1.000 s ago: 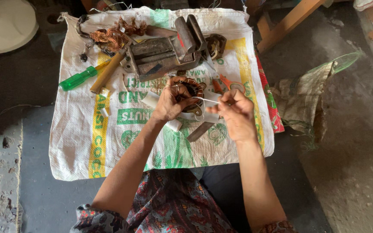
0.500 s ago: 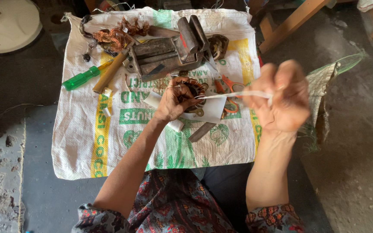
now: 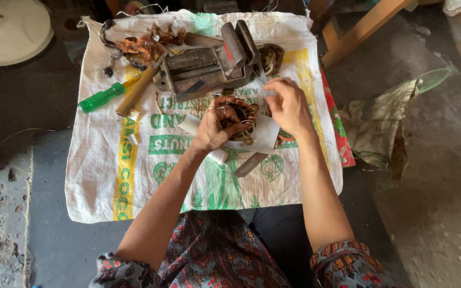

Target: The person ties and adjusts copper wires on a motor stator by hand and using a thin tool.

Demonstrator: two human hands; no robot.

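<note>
A: In the head view, what is held at the centre of the frame?

B: A round wound coil (image 3: pixel 239 118) of copper wire is gripped by the left hand (image 3: pixel 217 127), whose fingers are curled around its left side. It is held above a white woven sack (image 3: pixel 134 160) that is spread over the floor.

A: And the right hand?

B: The right hand (image 3: pixel 290 106) is seen just right of the coil, fingers pinched narrow on a thin strand that can barely be made out. A white sheet of paper (image 3: pixel 262 136) lies under both hands.

A: What is found higher in the frame?

B: A metal bench vise (image 3: pixel 209 66) is set at upper centre. Left of it lie a wooden handle (image 3: pixel 137 90) and a green-handled screwdriver (image 3: pixel 102 96), with a tangle of copper wire (image 3: pixel 140 45) at the upper left.
</note>
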